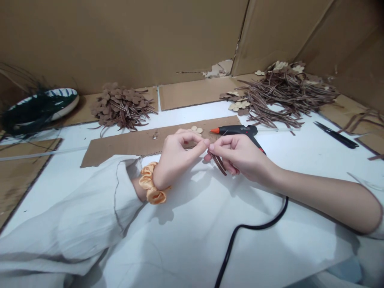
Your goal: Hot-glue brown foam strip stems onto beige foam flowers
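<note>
My left hand and my right hand meet over the white table, fingertips touching. From the right fingers hangs a thin brown leather strip, pinched near its upper end. The left thumb and forefinger are pressed together at the same spot; what lies between them is hidden. Just beyond the hands, a pale flower cutout lies on a long cardboard strip. A black glue gun with an orange tip rests behind my right hand.
Brown flower pieces with strips are heaped at back left, a larger pile of strips at back right. A bowl of dark thread stands far left, black snips lie right. A black cord crosses the front.
</note>
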Motion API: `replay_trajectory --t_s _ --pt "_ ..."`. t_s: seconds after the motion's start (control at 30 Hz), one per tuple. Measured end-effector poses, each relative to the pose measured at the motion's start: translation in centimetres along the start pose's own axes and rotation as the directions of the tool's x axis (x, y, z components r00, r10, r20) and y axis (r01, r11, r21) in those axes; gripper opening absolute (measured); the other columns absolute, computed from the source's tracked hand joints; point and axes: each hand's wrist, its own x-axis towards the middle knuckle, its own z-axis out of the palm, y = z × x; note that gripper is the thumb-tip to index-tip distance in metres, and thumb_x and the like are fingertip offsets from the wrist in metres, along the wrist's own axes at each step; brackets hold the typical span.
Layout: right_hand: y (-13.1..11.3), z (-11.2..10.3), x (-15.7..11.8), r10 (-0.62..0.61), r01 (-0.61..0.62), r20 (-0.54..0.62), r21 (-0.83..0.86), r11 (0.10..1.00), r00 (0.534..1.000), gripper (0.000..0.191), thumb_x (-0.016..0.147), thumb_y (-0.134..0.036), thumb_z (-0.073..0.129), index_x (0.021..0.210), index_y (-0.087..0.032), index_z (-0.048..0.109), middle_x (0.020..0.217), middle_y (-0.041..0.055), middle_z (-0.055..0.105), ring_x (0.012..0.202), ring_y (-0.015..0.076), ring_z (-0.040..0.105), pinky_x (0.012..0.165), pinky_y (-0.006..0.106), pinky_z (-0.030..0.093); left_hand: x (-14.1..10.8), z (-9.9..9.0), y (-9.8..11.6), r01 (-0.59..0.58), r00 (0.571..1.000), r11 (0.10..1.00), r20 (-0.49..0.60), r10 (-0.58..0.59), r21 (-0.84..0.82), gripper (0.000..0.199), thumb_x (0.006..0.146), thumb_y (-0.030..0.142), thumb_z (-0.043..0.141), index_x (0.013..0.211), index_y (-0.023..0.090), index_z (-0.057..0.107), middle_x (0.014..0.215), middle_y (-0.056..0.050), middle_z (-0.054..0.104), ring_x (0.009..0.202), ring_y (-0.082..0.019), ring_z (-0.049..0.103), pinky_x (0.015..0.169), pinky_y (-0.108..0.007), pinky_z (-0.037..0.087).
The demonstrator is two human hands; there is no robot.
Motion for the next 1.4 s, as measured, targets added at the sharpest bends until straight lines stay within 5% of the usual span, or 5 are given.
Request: replay_trajectory --t_s 0.23,0.57,0.87,1.4 --pt "0.1 -0.1 0.1 0.072 -0.072 0.045 0.001 0.997 0.996 0.026 0.083 -0.038 0.059 0.073 -0.014 0.064 0.073 0.0048 0.073 0.031 0.0026 0.041 0.035 0.019 0.031 0.1 -0.1 -0.7 -0.056 0.997 0.995 -0.046 0.06 0.08 0.018 0.076 0.032 0.064 0.063 0.021 0.069 0.076 -0.003 0.068 0.075 -0.019 0.06 0.078 -0.033 0.046" --pt "0.0 -0.2 0.1 0.122 -0.124 0.064 0.029 0.992 0.99 0.031 0.089 -0.03 0.048 0.073 -0.014 0.068 0.043 -0.0006 0.059 0.029 0.006 0.043 0.035 0.019 0.033 0.8 -0.4 -1.3 -0.099 0.99 0.984 -0.085 0.112 0.149 0.016 0.077 0.032 0.065 0.067 0.021 0.071 0.079 -0.005 0.067 0.077 -0.02 0.059 0.08 -0.032 0.044" --pt "-0.1 -0.2 0.0 0.176 -0.178 0.031 0.112 0.978 0.984 0.038 0.094 -0.032 0.041 0.075 -0.011 0.066 0.076 0.0098 0.074 0.023 0.0009 0.033 0.029 0.019 0.03 0.7 -0.4 -1.3 -0.112 0.988 0.985 -0.091 0.124 0.127 0.016 0.077 0.031 0.064 0.067 0.02 0.071 0.077 -0.004 0.067 0.074 -0.017 0.058 0.077 -0.03 0.044" --pt "0.4 -0.8 -0.3 0.072 -0.063 0.085 -0.111 0.992 0.994 0.029 0.084 -0.038 0.056 0.066 -0.018 0.065 0.032 -0.003 0.048 0.032 0.0094 0.042 0.038 0.022 0.029 0.3 -0.3 -1.0 -0.136 0.988 0.983 -0.061 0.144 0.12 0.017 0.077 0.029 0.063 0.063 0.022 0.069 0.074 -0.003 0.066 0.075 -0.019 0.057 0.083 -0.033 0.042"
